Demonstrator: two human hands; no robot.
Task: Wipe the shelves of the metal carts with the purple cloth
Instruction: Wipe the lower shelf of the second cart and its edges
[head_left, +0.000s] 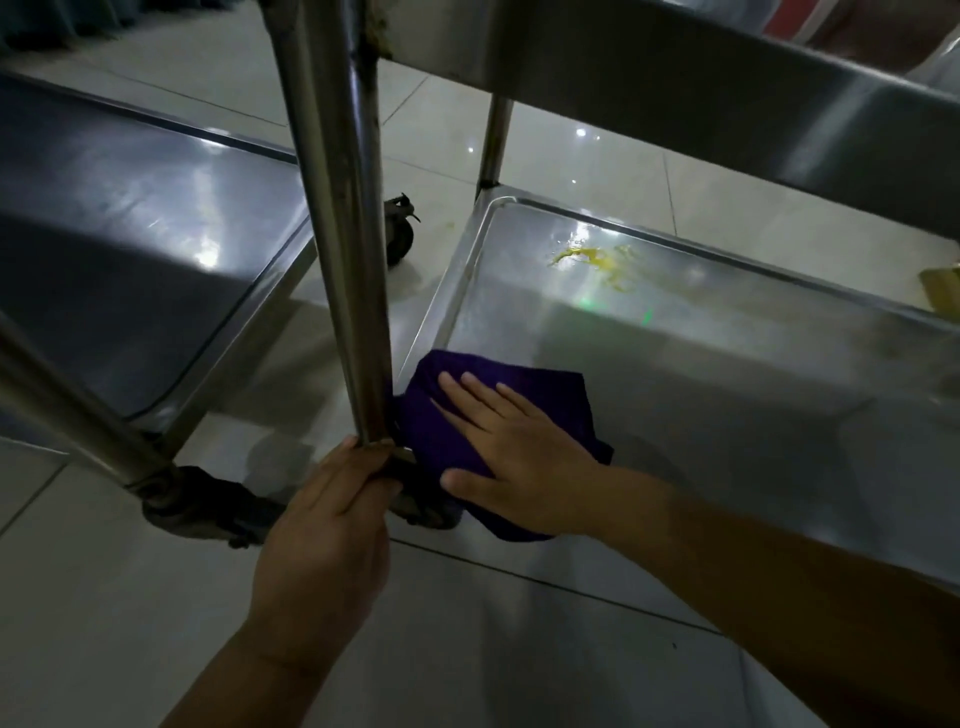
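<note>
Pale tiled floor (519, 649), dim light. Bottom shelf (701, 374) of metal cart. Purple cloth (467, 395) pressed flat into near corner under right hand (519, 441), fingers straight, for wiping. Corner post (337, 234) base gripped by left hand (332, 499), likely steadying cart. Yellow spill (592, 260) at far side, not yet reached.

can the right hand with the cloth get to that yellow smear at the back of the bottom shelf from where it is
Probably yes. The right hand lies flat on the purple cloth at the near corner of the lower shelf, and bare metal runs from there to the yellow smear. The upper shelf overhangs but leaves a gap.
</note>
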